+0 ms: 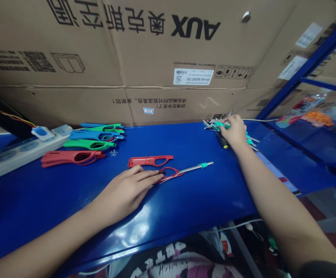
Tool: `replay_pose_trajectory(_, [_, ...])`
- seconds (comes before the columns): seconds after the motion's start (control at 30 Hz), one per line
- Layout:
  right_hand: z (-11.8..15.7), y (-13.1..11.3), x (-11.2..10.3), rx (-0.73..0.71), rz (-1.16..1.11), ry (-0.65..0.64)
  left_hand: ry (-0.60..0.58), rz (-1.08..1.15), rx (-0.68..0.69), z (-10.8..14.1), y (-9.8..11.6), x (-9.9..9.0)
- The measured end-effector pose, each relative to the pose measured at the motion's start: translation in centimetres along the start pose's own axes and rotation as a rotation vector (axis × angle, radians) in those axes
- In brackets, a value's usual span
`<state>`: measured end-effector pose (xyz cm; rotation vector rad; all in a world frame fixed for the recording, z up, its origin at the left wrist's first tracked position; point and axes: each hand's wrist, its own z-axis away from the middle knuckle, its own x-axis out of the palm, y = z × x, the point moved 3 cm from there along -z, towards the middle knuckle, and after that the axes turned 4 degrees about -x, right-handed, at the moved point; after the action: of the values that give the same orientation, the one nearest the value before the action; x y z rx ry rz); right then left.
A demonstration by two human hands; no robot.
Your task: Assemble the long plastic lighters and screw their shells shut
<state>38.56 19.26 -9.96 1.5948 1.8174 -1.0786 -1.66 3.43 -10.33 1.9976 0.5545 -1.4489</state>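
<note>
**Printed dark cloth at the near edge, two bare hands at work on a blue tabletop among lighter parts**

The printed dark cloth (168, 264) lies below the near edge of the blue tabletop (185, 208). The left hand (130, 187) lies over the handle end of a red lighter half-shell (172, 177), fingers nearly straight and close together; its thumb is hidden, so whether it grips cannot be told. From that shell a silver barrel (191, 168) with a teal collar (204, 165) points right. Just beyond lies a separate red shell half (149, 160).

The right hand (235, 131) reaches into a pile of barrels and wires (214, 123), fingers bent inward; whether they pinch anything is unclear. A screwdriver (222, 141) with a black and yellow handle sits partly under this hand, and the right forearm crosses in front of a flat, pale-faced panel (275, 173).

To the left are red, green and blue lighter casings (89, 144), with small silver pins (114, 153) beside them and a white power strip (26, 150) further left. A large AUX carton (145, 50) walls off the back. A blue metal frame (304, 71) slants up at right, with a labelled plastic bottle (302, 108) and blurred orange pieces (318, 118) behind it.
</note>
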Motion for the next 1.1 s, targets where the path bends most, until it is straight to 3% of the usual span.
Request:
replay_pose_trajectory(0.3, [-0.1,-0.3,-1.6,0.081,-0.111,0.087,-0.012,0.015,-0.004,-0.1,-0.1,0.0])
replay_pose_trajectory(0.43, [0.0,-2.0,-2.2,-0.005,-0.229,0.039,-0.012,0.020,-0.005,-0.2,0.0,-0.1])
replay_pose_trajectory(0.5, [0.5,-3.8,-2.3,-0.170,-0.298,-0.084,-0.015,0.020,-0.005,-0.1,0.1,-0.3])
replay_pose_trajectory(0.6, [2.4,-7.3,-2.2,-0.455,-0.397,-0.484,-0.022,0.019,-0.003,-0.1,0.2,-0.5])
replay_pose_trajectory(0.67, [4.0,-8.9,-2.1,-0.493,-0.420,-0.758,-0.023,0.018,-0.002,-0.1,0.2,-0.6])
replay_pose_trajectory(0.73, [5.0,-9.9,-2.2,-0.481,-0.417,-0.879,-0.022,0.019,-0.002,-0.1,0.2,-0.6])
replay_pose_trajectory(0.93, [5.3,-10.7,-2.7,-0.588,-0.431,-0.779,-0.008,0.042,-0.008,-0.2,0.2,-0.7])
replay_pose_trajectory(1.1, [6.2,-11.2,-1.9,-0.660,-0.451,-0.789,0.034,0.113,-0.050,-0.3,0.4,-0.8])
